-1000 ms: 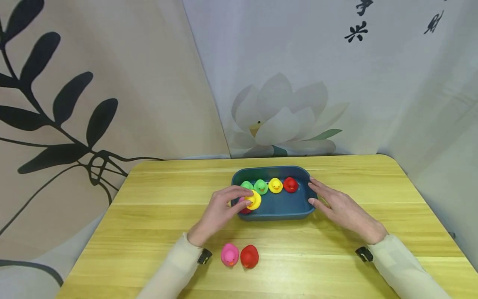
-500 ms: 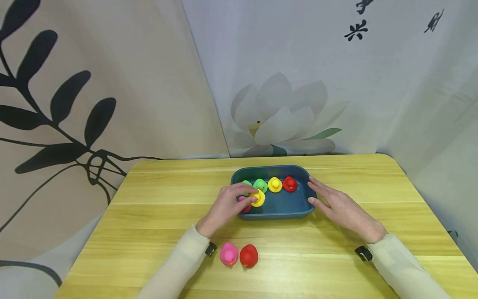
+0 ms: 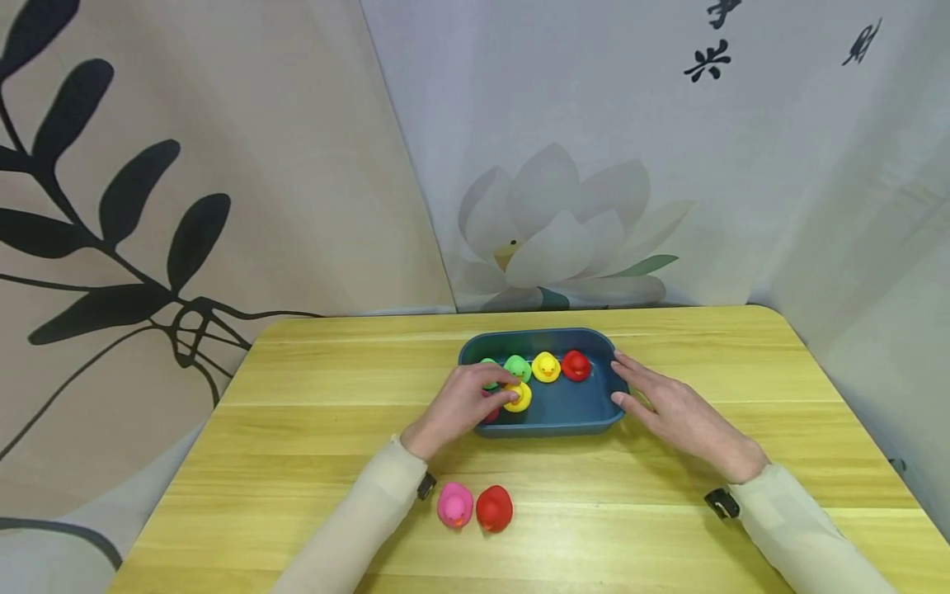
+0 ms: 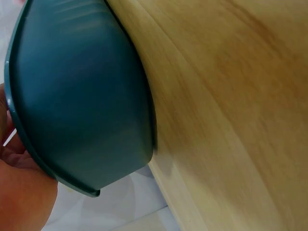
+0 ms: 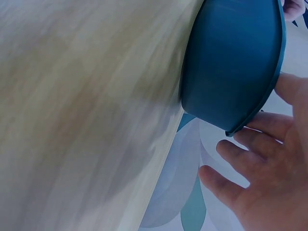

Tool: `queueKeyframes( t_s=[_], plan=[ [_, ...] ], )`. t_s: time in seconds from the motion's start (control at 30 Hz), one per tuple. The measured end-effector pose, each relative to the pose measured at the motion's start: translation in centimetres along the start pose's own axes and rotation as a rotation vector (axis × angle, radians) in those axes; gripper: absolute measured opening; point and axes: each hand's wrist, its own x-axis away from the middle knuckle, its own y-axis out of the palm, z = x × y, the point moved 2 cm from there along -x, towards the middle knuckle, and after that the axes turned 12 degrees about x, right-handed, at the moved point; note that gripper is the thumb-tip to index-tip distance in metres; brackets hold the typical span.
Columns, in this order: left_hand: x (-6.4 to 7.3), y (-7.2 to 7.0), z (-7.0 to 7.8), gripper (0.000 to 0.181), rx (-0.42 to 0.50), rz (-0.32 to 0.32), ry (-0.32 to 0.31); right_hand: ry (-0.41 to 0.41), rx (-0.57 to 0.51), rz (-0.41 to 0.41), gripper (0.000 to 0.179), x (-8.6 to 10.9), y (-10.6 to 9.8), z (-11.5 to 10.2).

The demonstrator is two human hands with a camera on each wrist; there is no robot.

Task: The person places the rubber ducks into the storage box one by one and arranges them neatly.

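Observation:
My left hand point(image 3: 463, 404) reaches over the left side of a dark blue plastic tray point(image 3: 571, 428) in the head view, pinching a yellow rubber duck point(image 3: 522, 400) low inside it between thumb and fingers. Behind stands a row of ducks: a green duck point(image 3: 517, 367), a yellow duck point(image 3: 546, 368) and a red duck point(image 3: 576, 366), plus another green one half covered by the hand. A red duck point(image 3: 490, 416) peeks out under my left hand. My right hand point(image 3: 671, 408) rests its loosely spread fingertips at the tray's right rim, and the right wrist view shows them by the outer wall point(image 5: 236, 62).
A pink duck point(image 3: 455, 505) and a red duck point(image 3: 494, 508) sit side by side on the wooden table point(image 3: 609, 528), in front of the tray, close to the left sleeve point(image 3: 371, 503). A printed cloth backdrop point(image 3: 334, 206) hangs behind the table.
My left hand has moved right with the yellow duck, from the tray's left side further into it. The right hand has stayed at the rim.

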Motion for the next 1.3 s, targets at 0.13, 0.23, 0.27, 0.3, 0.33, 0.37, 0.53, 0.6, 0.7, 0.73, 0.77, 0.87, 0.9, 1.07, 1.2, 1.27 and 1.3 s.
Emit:
queueKeyframes(
  t_s=[0.13, 0.23, 0.27, 0.3, 0.33, 0.37, 0.53, 0.6, 0.7, 0.73, 0.77, 0.87, 0.9, 1.07, 1.2, 1.27, 1.3],
  plan=[
    [-0.3, 0.1, -0.3, 0.024, -0.028, -0.020, -0.034, -0.003, -0.003, -0.003, 0.063, 0.0, 0.1, 0.0],
    [-0.5, 0.2, -0.3, 0.022, -0.051, -0.043, -0.051, -0.004, -0.004, -0.001, 0.062, 0.0, 0.1, 0.0],
    [-0.5, 0.2, -0.3, 0.021, -0.063, -0.051, -0.053, -0.004, -0.005, 0.000, 0.062, 0.0, 0.0, 0.0],
    [-0.6, 0.3, -0.3, 0.020, -0.077, -0.059, -0.052, -0.005, -0.005, 0.001, 0.062, 0.0, 0.0, 0.0],
    [-0.6, 0.3, -0.2, 0.020, -0.090, -0.069, -0.049, -0.005, -0.006, 0.002, 0.062, 0.0, 0.0, 0.0],
    [-0.7, 0.3, -0.2, 0.019, -0.102, -0.077, -0.047, -0.006, -0.007, 0.002, 0.062, 0.0, 0.0, 0.0],
    [-0.7, 0.5, -0.1, 0.019, -0.162, -0.101, -0.038, -0.005, -0.008, 0.001, 0.062, 0.0, 0.0, 0.0],
    [-0.7, 0.6, -0.1, 0.019, -0.181, -0.103, -0.036, -0.005, -0.006, 0.001, 0.062, 0.0, 0.0, 0.0],
    [-0.7, 0.8, -0.1, 0.019, -0.207, -0.105, -0.036, -0.005, -0.004, 0.001, 0.062, 0.0, 0.1, 0.0],
    [-0.7, 0.8, -0.1, 0.019, -0.212, -0.107, -0.036, -0.005, -0.004, 0.000, 0.062, 0.0, 0.1, 0.0],
    [-0.7, 0.8, -0.1, 0.019, -0.211, -0.108, -0.039, -0.005, -0.005, 0.000, 0.062, 0.0, 0.1, 0.0],
    [-0.7, 0.9, 0.0, 0.019, -0.217, -0.110, -0.049, -0.003, -0.008, -0.003, 0.062, 0.0, 0.0, 0.0],
    [-0.7, 0.9, 0.0, 0.019, -0.218, -0.111, -0.053, -0.003, -0.008, -0.004, 0.062, 0.0, 0.0, 0.0],
    [-0.8, 1.0, 0.2, 0.018, -0.221, -0.104, -0.070, 0.002, -0.010, -0.006, 0.063, 0.0, 0.0, 0.0],
    [-0.8, 1.1, 0.2, 0.017, -0.229, -0.101, -0.075, 0.003, -0.011, -0.007, 0.063, 0.0, 0.1, 0.0],
    [-0.9, 1.2, 0.2, 0.017, -0.238, -0.103, -0.073, 0.002, -0.010, -0.002, 0.063, 0.0, 0.1, 0.0],
    [-0.9, 1.2, 0.2, 0.017, -0.242, -0.103, -0.074, 0.001, -0.010, 0.002, 0.062, 0.0, 0.1, 0.1]
  ],
)
